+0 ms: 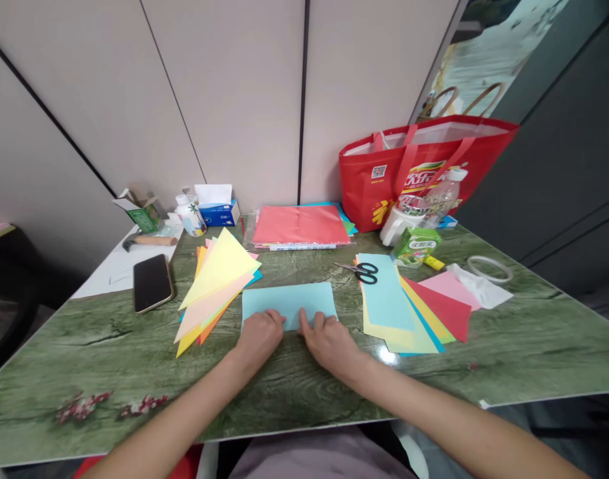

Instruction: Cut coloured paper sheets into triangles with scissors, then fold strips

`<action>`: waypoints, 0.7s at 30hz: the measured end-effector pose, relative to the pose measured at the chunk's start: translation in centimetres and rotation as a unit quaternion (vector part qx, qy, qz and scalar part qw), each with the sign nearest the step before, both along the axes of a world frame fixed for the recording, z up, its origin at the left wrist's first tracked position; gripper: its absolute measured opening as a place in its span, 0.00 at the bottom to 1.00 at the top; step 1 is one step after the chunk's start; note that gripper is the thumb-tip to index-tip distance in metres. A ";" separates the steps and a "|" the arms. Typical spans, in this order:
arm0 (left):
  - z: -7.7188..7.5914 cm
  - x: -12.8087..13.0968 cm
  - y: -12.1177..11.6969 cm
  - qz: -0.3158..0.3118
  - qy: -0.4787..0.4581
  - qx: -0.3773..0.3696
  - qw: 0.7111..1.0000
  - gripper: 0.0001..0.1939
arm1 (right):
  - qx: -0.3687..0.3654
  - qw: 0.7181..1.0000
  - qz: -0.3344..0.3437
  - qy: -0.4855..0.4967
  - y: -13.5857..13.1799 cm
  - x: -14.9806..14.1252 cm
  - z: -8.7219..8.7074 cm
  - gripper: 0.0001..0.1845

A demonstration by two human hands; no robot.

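Note:
A light blue sheet of paper [289, 298] lies flat on the table in front of me, its long side running left to right. My left hand [261, 332] rests on the sheet's near left part with its fingers curled in. On the near right part, my right hand [329, 338] has its fingers bent and one digit pointing forward against the paper. Both hands touch the near edge, which they partly hide. Fanned triangles of coloured paper [217, 273] lie left of the sheet. To its right are fanned coloured rectangles [387, 299] with black-handled scissors [365, 272] on top.
Behind the sheet lies a pack of coloured paper [302, 225]. A phone [152, 283], a hammer [152, 241], a white bottle [191, 216] and a tissue box [219, 211] stand left. Rightward are a red bag [371, 179], a green box [415, 246], a mug [398, 226] and a tape ring [490, 269].

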State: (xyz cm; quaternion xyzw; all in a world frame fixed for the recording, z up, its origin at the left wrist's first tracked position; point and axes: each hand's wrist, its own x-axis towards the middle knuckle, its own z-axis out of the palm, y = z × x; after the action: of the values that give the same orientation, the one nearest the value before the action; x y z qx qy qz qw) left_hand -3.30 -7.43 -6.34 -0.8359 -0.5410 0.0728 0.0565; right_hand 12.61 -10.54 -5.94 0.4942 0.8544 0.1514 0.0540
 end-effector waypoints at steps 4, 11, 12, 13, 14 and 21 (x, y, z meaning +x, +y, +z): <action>-0.8 0.9 0.5 0.021 0.001 -0.034 0.999 0.17 | 0.007 0.997 -0.069 0.018 0.6 -1.6 0.2 0.20; -1.4 0.9 2.0 0.013 -0.002 -0.076 0.997 0.17 | -0.006 0.991 -0.122 0.055 2.6 -3.3 -0.2 0.10; -1.4 0.9 2.0 0.009 -0.001 -0.078 0.997 0.17 | -0.007 0.990 -0.125 0.060 2.8 -3.5 -0.3 0.10; -1.4 0.9 2.1 0.003 0.000 -0.079 0.997 0.17 | -0.007 0.990 -0.126 0.065 2.9 -3.5 -0.4 0.10; -1.4 0.8 2.1 -0.003 0.001 -0.080 0.997 0.17 | -0.005 0.989 -0.128 0.070 2.9 -3.6 -0.5 0.10; -0.6 0.5 2.0 -0.057 -0.001 -0.028 0.998 0.14 | 0.025 0.983 -0.146 0.109 2.4 -3.2 -0.4 0.14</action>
State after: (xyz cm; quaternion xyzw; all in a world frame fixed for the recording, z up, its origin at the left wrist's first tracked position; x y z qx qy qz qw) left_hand -2.79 -5.47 -6.93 -0.8668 -0.4903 0.0838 0.0365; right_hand 9.45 -8.12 -6.38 0.6280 0.7700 0.1084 -0.0303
